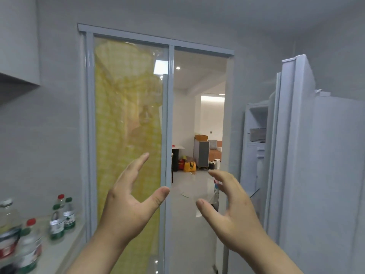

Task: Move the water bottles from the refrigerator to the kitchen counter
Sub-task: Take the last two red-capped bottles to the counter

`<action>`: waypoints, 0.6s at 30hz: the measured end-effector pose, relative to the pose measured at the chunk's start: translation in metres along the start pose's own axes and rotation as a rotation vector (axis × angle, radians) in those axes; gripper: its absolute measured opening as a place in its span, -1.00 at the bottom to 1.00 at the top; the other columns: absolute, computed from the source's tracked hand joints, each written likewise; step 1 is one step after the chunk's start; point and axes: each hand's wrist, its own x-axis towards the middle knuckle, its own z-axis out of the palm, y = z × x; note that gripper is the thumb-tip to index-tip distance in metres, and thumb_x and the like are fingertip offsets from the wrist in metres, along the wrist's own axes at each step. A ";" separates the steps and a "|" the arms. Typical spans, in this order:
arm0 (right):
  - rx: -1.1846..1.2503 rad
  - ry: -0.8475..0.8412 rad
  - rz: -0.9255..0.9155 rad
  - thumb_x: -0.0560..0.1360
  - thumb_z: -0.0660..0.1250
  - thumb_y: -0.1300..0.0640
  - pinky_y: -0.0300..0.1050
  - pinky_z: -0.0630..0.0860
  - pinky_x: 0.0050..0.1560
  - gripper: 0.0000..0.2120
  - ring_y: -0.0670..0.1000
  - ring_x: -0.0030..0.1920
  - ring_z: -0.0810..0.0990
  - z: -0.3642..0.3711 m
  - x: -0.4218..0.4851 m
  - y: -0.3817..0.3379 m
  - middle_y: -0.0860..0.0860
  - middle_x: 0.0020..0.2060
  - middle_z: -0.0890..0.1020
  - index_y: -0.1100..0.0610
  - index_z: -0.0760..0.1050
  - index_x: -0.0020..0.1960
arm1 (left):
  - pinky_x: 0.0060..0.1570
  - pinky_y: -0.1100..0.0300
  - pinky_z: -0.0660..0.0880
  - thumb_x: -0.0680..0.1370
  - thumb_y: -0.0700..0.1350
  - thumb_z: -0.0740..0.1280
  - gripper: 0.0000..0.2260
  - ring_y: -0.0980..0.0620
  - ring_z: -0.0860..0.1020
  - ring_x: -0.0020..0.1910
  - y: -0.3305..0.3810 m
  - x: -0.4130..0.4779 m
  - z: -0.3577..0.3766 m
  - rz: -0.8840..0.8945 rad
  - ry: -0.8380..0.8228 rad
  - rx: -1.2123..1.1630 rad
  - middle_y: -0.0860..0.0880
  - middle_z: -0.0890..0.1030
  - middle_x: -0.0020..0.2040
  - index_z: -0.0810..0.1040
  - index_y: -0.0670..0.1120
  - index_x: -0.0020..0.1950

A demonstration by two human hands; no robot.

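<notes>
The left hand (128, 202) and the right hand (235, 206) are up in the air, fingers spreading open, holding nothing. Five bottles (57, 224), some blurry, are standing on the tabletop (59, 252) at the left. One fridge (316, 175) is standing open at the right.

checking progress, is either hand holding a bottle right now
No, the left hand and right hand are both open and hold nothing.

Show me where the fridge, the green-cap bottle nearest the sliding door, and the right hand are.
fridge (325, 175): head view, white front panel.
green-cap bottle (69, 220): head view, its label.
right hand (235, 212): head view, back of the hand.
</notes>
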 end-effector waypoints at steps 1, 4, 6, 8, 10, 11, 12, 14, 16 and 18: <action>0.021 0.000 -0.001 0.35 0.28 -0.33 -0.43 0.25 0.13 -0.49 -0.46 0.26 0.27 0.013 0.008 0.008 -0.62 0.21 0.25 -0.57 0.13 0.21 | 0.26 0.18 0.32 0.33 0.34 0.47 -0.39 0.62 0.23 0.25 -0.011 0.005 0.003 -0.006 0.004 0.009 0.73 0.24 0.20 0.21 0.66 0.24; 0.082 0.009 -0.012 0.35 0.28 -0.34 -0.41 0.30 0.09 -0.49 -0.52 0.23 0.26 0.048 0.037 0.036 -0.65 0.20 0.24 -0.60 0.13 0.20 | 0.25 0.18 0.32 0.30 0.32 0.44 -0.39 0.63 0.22 0.23 -0.046 0.025 0.017 -0.018 0.018 0.042 0.76 0.21 0.17 0.20 0.69 0.21; 0.145 0.037 -0.007 0.35 0.29 -0.32 -0.32 0.38 0.08 -0.49 -0.53 0.22 0.26 0.070 0.059 0.060 -0.66 0.18 0.25 -0.61 0.14 0.19 | 0.23 0.21 0.31 0.27 0.37 0.40 -0.40 0.66 0.22 0.21 -0.071 0.044 0.031 -0.013 0.028 0.074 0.77 0.20 0.16 0.20 0.69 0.21; 0.198 0.064 0.011 0.33 0.29 -0.33 -0.30 0.37 0.10 -0.48 -0.52 0.22 0.27 0.094 0.084 0.088 -0.68 0.17 0.23 -0.62 0.13 0.18 | 0.24 0.22 0.32 0.27 0.37 0.39 -0.41 0.63 0.24 0.24 -0.094 0.066 0.046 -0.015 0.036 0.103 0.77 0.22 0.16 0.20 0.70 0.20; 0.236 0.086 0.041 0.31 0.27 -0.36 -0.26 0.35 0.16 -0.48 -0.48 0.22 0.30 0.118 0.110 0.113 -0.71 0.15 0.20 -0.64 0.12 0.17 | 0.33 0.11 0.35 0.28 0.34 0.41 -0.41 0.45 0.29 0.35 -0.116 0.092 0.059 -0.022 0.048 0.118 0.71 0.27 0.19 0.21 0.69 0.20; 0.257 0.091 0.056 0.30 0.26 -0.36 -0.20 0.36 0.20 -0.48 -0.43 0.23 0.33 0.129 0.123 0.124 -0.72 0.14 0.20 -0.64 0.12 0.17 | 0.36 0.06 0.34 0.27 0.34 0.42 -0.40 0.34 0.30 0.40 -0.126 0.103 0.065 -0.028 0.053 0.128 0.68 0.28 0.21 0.22 0.69 0.20; 0.279 0.092 0.064 0.29 0.26 -0.36 -0.15 0.37 0.24 -0.49 -0.37 0.24 0.35 0.139 0.136 0.132 -0.72 0.13 0.20 -0.64 0.12 0.16 | 0.37 0.04 0.34 0.26 0.37 0.41 -0.40 0.29 0.31 0.41 -0.136 0.114 0.069 -0.031 0.059 0.136 0.66 0.28 0.22 0.23 0.68 0.21; 0.318 0.108 0.064 0.29 0.26 -0.36 -0.05 0.39 0.30 -0.50 -0.24 0.30 0.37 0.157 0.160 0.150 -0.66 0.17 0.24 -0.64 0.13 0.15 | 0.35 0.07 0.34 0.24 0.39 0.39 -0.40 0.34 0.29 0.40 -0.157 0.135 0.077 -0.022 0.074 0.148 0.70 0.27 0.21 0.25 0.66 0.23; 0.339 0.120 0.058 0.29 0.26 -0.36 -0.03 0.40 0.30 -0.51 -0.17 0.30 0.40 0.174 0.182 0.167 -0.58 0.20 0.29 -0.63 0.14 0.14 | 0.34 0.09 0.33 0.25 0.37 0.41 -0.39 0.39 0.28 0.38 -0.176 0.154 0.084 -0.014 0.076 0.161 0.73 0.24 0.20 0.24 0.67 0.22; 0.336 0.114 0.054 0.30 0.26 -0.36 -0.07 0.40 0.28 -0.51 -0.20 0.29 0.39 0.187 0.199 0.181 -0.64 0.17 0.26 -0.63 0.14 0.15 | 0.35 0.08 0.34 0.27 0.32 0.43 -0.40 0.38 0.30 0.37 -0.192 0.170 0.092 -0.018 0.083 0.165 0.70 0.27 0.20 0.23 0.69 0.19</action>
